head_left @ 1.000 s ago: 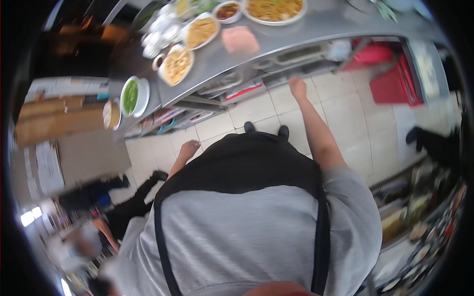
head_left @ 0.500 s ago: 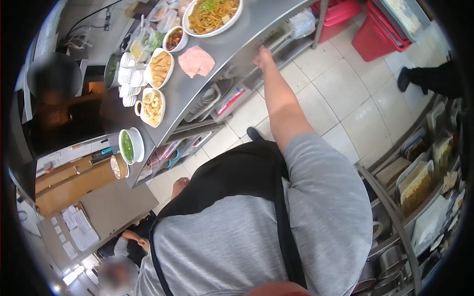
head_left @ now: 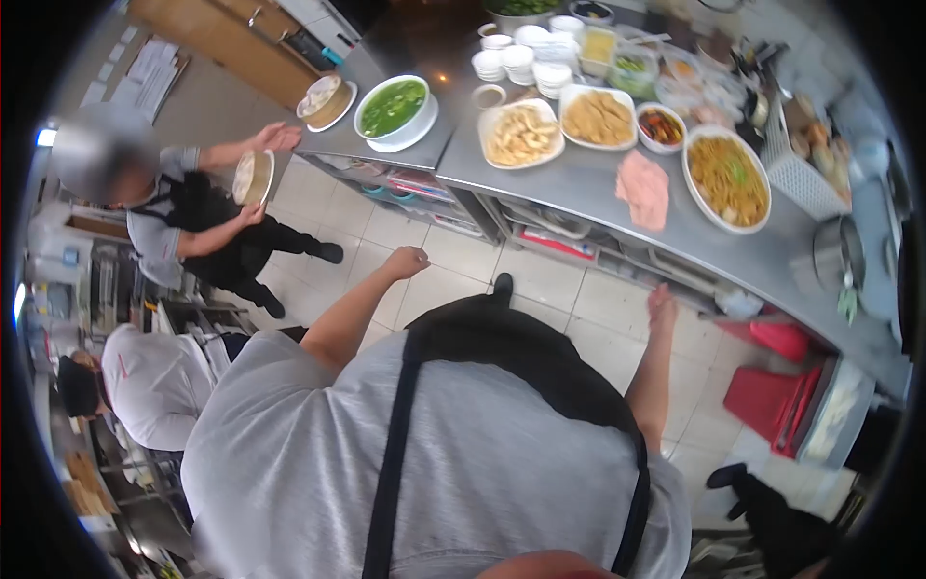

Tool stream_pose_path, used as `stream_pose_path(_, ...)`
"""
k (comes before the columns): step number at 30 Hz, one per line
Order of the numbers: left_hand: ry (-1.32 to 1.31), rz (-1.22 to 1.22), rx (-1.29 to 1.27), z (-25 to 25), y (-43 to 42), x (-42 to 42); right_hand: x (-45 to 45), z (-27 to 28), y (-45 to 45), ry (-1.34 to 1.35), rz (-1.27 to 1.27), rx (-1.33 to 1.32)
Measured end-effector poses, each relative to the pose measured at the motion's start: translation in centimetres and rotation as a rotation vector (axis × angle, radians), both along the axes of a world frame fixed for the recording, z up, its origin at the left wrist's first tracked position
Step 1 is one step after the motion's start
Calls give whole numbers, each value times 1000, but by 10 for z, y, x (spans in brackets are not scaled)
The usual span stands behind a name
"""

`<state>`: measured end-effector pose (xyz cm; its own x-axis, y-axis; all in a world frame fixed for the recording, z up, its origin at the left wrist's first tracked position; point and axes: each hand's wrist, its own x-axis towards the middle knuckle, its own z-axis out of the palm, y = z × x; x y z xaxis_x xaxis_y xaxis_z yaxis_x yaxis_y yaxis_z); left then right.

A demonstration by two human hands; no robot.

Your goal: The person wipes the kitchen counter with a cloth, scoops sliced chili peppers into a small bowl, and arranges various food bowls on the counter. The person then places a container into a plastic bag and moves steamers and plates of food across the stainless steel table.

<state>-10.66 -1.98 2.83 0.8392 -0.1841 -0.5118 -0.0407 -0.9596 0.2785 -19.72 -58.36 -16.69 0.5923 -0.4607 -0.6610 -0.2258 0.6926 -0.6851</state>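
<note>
My left hand (head_left: 407,262) hangs over the floor in front of the counter, its fingers curled closed with nothing visible in them. On the other side, my right hand (head_left: 662,304) is low beside the counter's front, fingers loosely apart and no object seen in it. Neither hand touches the food. On the steel counter (head_left: 579,188) above them are a pink cloth (head_left: 642,189), an oval dish of noodles (head_left: 725,179), a small bowl of dark red sauce (head_left: 662,127), two plates of pale yellow fried food (head_left: 522,134) and a bowl of green soup (head_left: 395,108).
At the left, a co-worker (head_left: 198,203) holds a bamboo steamer (head_left: 253,178); another steamer (head_left: 325,101) sits on the counter's corner. A second person (head_left: 159,386) is bent over behind. Red bins (head_left: 772,400) stand at right, near a dark-clothed leg (head_left: 772,507). Stacked white cups (head_left: 519,63) stand farther back.
My view has swung round to the left. My left arm now shows fully, and my right hand has come away from the shelf area. The co-worker with a steamer has come into clearer view.
</note>
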Motion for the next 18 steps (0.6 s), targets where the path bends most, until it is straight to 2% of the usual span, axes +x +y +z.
stream_pose_path(2, -20, 115, -68, -8, 21, 18, 8, 20, 53, -139, 605, -218)
stream_pose_path(3, -28, 364, -121, -9, 29, 30, 21, 56, 86, -159, 787, -309)
stream_pose_path(4, -36, 608, -175, -7, 38, 46, 38, 88, 124, -174, 865, -322)
stream_pose_path(5, -44, 622, -192, -5, 47, 60, 57, 121, 161, -325, 919, -350)
stream_pose_path(6, -89, 783, -379, -2, 56, 74, 79, 157, 193, -472, 970, -374)
stream_pose_path(8, -173, 1089, -756, 7, 72, 107, 135, 245, 239, -582, 1204, -828)
stream_pose_path(10, -193, 1100, -864, 21, 80, 136, 204, 289, 279, -605, 1216, -730)
stream_pose_path(11, -243, 1101, -922, 27, 82, 152, 250, 277, 297, -733, 1126, -773)
stream_pose_path(12, -294, 1104, -980, 31, 85, 164, 290, 302, 310, -663, 1145, -932)
stream_pose_path(13, -284, 1104, -988, 33, 87, 174, 330, 305, 326, -706, 1049, -946)
stream_pose_path(14, -252, 1132, -1025, 36, 90, 185, 377, 297, 340, -614, 1039, -1012)
stream_pose_path(15, -222, 1163, -1060, 37, 92, 193, 420, 283, 353, -651, 955, -1030)
stream_pose_path(18, -134, 1188, -1157, 37, 89, 209, 496, 269, 385, -470, 920, -1038)
